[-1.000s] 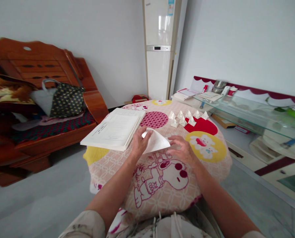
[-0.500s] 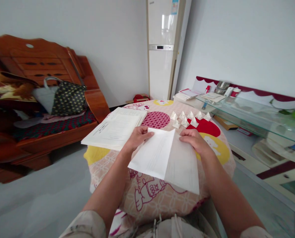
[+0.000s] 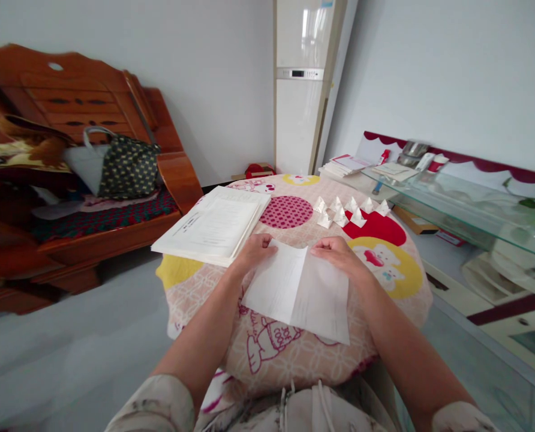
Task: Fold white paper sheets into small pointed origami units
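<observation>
A white sheet of paper (image 3: pixel 276 285) with a crease down its middle is spread over the near part of the table, its lower edge towards me. My left hand (image 3: pixel 255 252) pinches its far left corner between thumb and fingers. At the far right edge, my right hand (image 3: pixel 337 255) grips the sheet the same way. Faint print shows through the paper. Left of my hands lies a stack of printed papers (image 3: pixel 213 222). Beyond my right hand stand several small folded paper shapes (image 3: pixel 339 213), pointed at the top, in loose rows.
A patterned cloth (image 3: pixel 191 300) covers the round table. To the right runs a glass-topped cabinet (image 3: pixel 465 210) holding papers and cups. A wooden sofa (image 3: pixel 87 102) with a dotted bag (image 3: pixel 130 168) stands at the left. A tall white air conditioner (image 3: pixel 298 120) fills the corner.
The sheet was folded over in my left hand, with my right hand apart. It has since been opened out, and both hands now hold it, lowered slightly towards the table.
</observation>
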The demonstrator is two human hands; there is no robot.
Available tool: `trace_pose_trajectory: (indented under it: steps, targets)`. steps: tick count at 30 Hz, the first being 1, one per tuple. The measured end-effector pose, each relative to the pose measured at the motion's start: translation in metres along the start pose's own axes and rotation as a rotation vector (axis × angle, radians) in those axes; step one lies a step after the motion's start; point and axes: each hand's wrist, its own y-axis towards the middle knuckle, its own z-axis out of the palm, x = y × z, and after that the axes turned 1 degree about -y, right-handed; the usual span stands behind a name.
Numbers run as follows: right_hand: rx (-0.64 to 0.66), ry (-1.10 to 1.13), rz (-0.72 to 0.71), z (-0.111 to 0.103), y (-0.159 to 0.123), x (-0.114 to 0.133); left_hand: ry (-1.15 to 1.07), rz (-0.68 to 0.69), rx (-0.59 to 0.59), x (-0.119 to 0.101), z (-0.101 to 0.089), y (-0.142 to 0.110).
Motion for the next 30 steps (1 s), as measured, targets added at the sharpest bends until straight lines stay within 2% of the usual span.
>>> trace_pose_trajectory:
  steps: [3, 6, 7, 8, 12, 14, 16, 21, 30]
  targets:
    - [0.031, 0.090, -0.007, 0.006, 0.002, 0.000, 0.089, 0.016, -0.048, 0.002, -0.001, 0.001]
    - [0.077, 0.197, 0.040, 0.011, 0.000, 0.000, 0.127, 0.175, -0.126, -0.003, 0.000, -0.001]
    - [0.097, 0.225, 0.058, 0.012, -0.001, 0.000, 0.125, 0.244, -0.116, -0.007, 0.001, -0.002]
    - [0.120, 0.249, 0.070, 0.013, -0.003, 0.001, 0.109, 0.300, -0.086, -0.011, 0.004, -0.004]
    - [0.206, 0.338, 0.070, 0.014, -0.011, 0.006, -0.073, 0.426, 0.198, -0.025, 0.019, -0.008]
    - [0.213, 0.358, 0.057, 0.013, -0.013, 0.007, -0.143, 0.431, 0.297, -0.029, 0.027, -0.007]
    - [0.208, 0.350, 0.047, 0.012, -0.014, 0.006, -0.190, 0.420, 0.329, -0.031, 0.032, -0.006]
    - [0.204, 0.273, 0.039, 0.011, -0.016, 0.003, -0.238, 0.372, 0.277, -0.032, 0.034, -0.005]
    - [0.194, 0.286, 0.050, 0.015, -0.017, 0.009, -0.291, 0.314, 0.297, -0.039, 0.039, -0.006]
